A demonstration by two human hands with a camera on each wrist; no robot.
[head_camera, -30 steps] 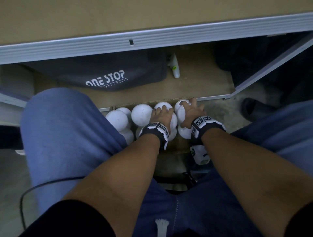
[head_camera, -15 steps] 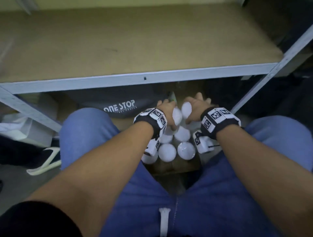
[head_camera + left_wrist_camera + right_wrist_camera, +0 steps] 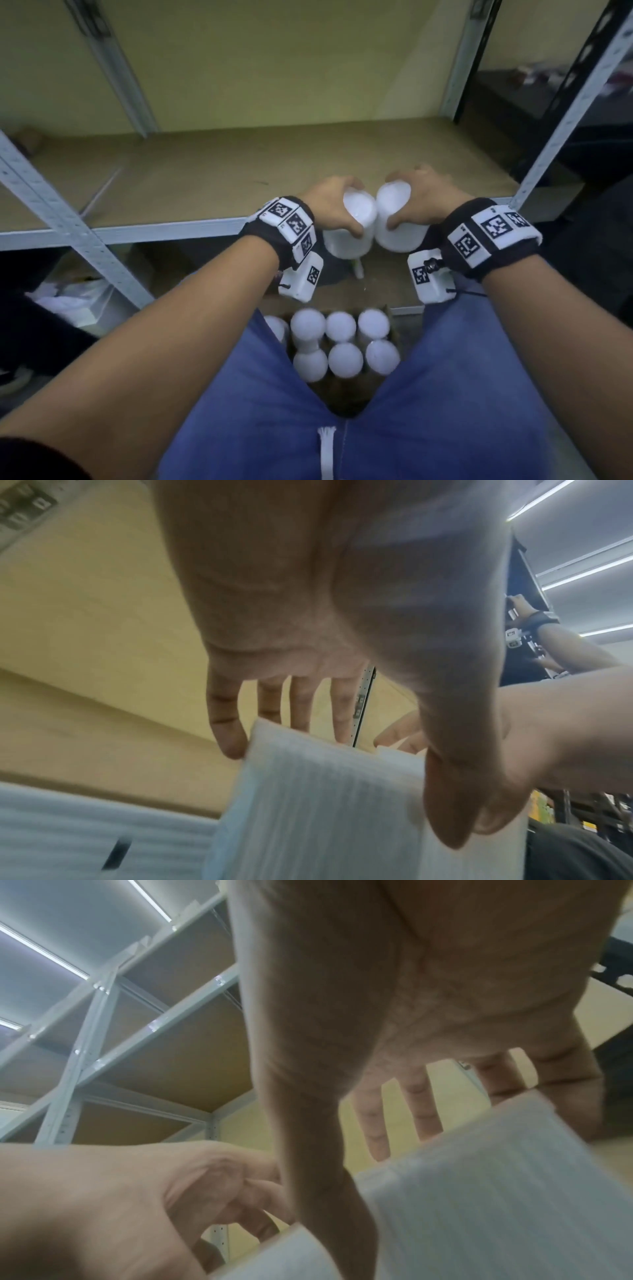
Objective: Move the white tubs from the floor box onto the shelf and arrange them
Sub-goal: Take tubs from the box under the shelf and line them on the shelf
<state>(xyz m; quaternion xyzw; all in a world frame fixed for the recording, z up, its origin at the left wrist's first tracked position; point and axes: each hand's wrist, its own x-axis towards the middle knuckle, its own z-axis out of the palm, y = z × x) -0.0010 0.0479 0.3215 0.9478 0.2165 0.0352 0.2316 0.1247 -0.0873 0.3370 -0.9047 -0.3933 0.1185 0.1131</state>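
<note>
My left hand grips a white tub from above, thumb on its near side and fingers over the far side. My right hand grips a second white tub the same way. The two tubs touch side by side in the air at the front edge of the shelf. In the left wrist view the left tub fills the lower frame under the fingers. In the right wrist view the right tub sits below the palm. Several more white tubs stand in the floor box between my knees.
The wooden shelf board has a grey metal front rail and slanted uprights at left and right. A white bag lies under the shelf at left. My blue-trousered legs flank the box.
Both hands have lifted one tub each out of the floor box and risen to the shelf's front edge. The head view has tilted up, showing the whole shelf board.
</note>
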